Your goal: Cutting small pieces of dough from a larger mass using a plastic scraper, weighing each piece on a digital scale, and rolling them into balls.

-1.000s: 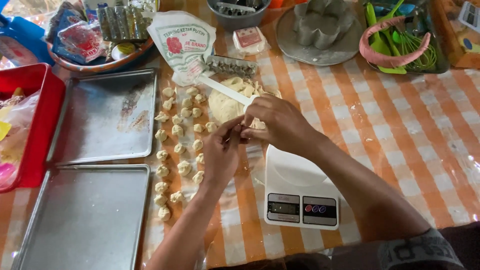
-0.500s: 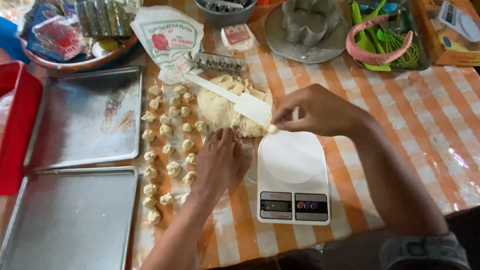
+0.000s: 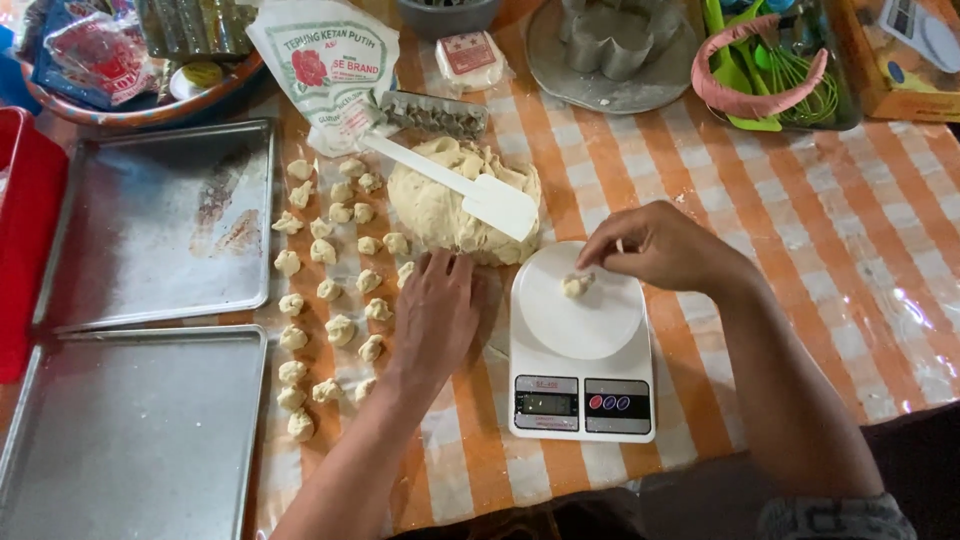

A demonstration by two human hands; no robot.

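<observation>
1. A small dough piece (image 3: pixel 575 285) is set on the white kitchen scale (image 3: pixel 582 345), seemingly for weighing; the right hand (image 3: pixel 660 248) hovers just above it, fingertips loosely pinched, grasping nothing.
2. Left of the scale, the left hand (image 3: pixel 435 315) is rested flat and open beside the dough mound (image 3: pixel 450 215).

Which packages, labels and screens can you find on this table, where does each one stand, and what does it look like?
Flour bag: far side, behind the dough; white, red flower emblem, green print.
Small wrapped block: right of the bag; clear wrap, red-and-white label.
Scale screen: front panel of the white scale, under the right hand; small grey rectangle, coloured buttons beside it.
Cardboard box: far right corner; orange-brown, scale pictured.
</observation>
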